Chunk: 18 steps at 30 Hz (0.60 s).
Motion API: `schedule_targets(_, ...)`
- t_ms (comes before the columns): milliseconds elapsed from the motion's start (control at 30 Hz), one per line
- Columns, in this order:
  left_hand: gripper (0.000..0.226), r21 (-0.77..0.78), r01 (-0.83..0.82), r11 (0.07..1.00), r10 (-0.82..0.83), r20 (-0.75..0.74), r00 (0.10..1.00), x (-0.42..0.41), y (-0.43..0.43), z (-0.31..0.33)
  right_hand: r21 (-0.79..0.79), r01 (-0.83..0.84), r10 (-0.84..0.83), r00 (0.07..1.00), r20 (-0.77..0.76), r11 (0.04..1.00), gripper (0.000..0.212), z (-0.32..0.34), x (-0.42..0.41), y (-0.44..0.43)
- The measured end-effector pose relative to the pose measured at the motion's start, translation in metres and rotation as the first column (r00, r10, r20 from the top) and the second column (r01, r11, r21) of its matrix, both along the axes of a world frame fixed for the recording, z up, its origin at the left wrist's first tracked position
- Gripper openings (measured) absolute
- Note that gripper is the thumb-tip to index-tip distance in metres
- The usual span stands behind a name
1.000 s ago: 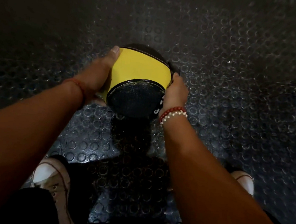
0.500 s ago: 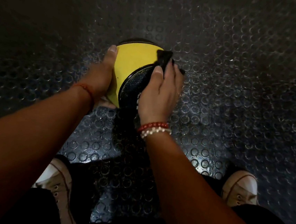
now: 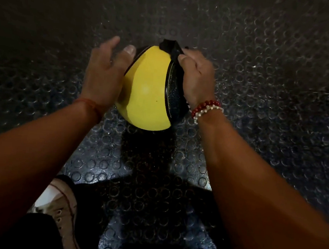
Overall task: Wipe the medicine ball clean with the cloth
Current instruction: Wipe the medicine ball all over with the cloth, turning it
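**Inspector:** Where is the medicine ball (image 3: 146,90)?

**Onlooker:** On the studded floor (image 3: 263,93), between the two hands, with its yellow face up.

**Inspector:** And the hands?

**Onlooker:** The left hand (image 3: 102,74) lies against the ball's left side, fingers straight and spread. It braces the ball without clasping it. The right hand (image 3: 196,77) is curled round the dark cloth (image 3: 170,47), bunched at the ball's upper right edge, over the black panel (image 3: 175,97).

**Inspector:** Your recommendation?

**Onlooker:** I judge the wipe to be mid-course. Press firmer on the left so the ball cannot roll. Flatten the cloth rather than dragging a wad. Work panel by panel, then turn the ball. The part resting on the floor is hidden, so I cannot tell its condition.
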<state>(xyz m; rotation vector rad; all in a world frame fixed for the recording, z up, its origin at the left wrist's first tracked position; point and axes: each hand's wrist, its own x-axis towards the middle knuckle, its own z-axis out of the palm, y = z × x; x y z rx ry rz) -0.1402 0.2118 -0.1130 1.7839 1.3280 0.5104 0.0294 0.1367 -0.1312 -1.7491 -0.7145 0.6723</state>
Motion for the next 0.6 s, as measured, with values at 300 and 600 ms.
schedule_targets(300,0.066,0.266,0.397,0.879,-0.359,-0.179,0.916,0.014,-0.007,0.001,0.014,-0.023,0.025,0.991,-0.135,1.0,0.02,-0.006,0.01,0.002)
schedule_targets(600,0.061,0.334,0.366,0.869,-0.328,-0.165,0.93,0.022,-0.017,0.001,-0.36,0.436,-0.541,0.421,-0.728,0.825,0.032,-0.025,-0.05,-0.056)
